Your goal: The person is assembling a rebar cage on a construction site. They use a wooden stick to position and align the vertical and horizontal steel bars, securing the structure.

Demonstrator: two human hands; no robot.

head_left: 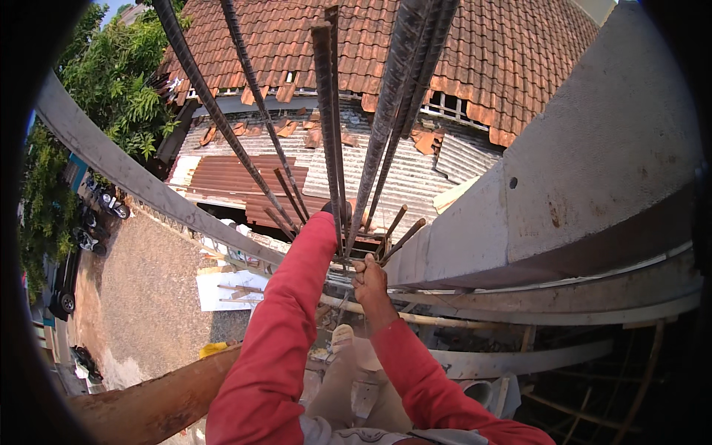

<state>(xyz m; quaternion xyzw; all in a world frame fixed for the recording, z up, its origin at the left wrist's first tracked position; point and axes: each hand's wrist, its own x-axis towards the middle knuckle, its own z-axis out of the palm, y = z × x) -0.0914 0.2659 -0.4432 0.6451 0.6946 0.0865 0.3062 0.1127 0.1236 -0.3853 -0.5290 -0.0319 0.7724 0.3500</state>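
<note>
Several upright ribbed steel bars [324, 111] rise in front of me from a narrow gap beside the concrete wall. My left arm, in a red sleeve, stretches forward to them. Only a dark patch of my left hand [338, 210] shows behind the bars, and its fingers are hidden. Lower and nearer, my right hand [371, 282] is closed at the foot of the bars, with thumb and fingers pressed together. What it grips there is too small to make out. Shorter rusty bar ends [405, 241] stick out just beyond it.
A grey concrete wall [593, 163] stands close on the right. A thick wooden pole [148, 400] crosses at lower left. My foot [343, 337] is below, near a bamboo pole [423, 320]. Far down lie a gravel yard [152, 282] and corrugated roofing [415, 174].
</note>
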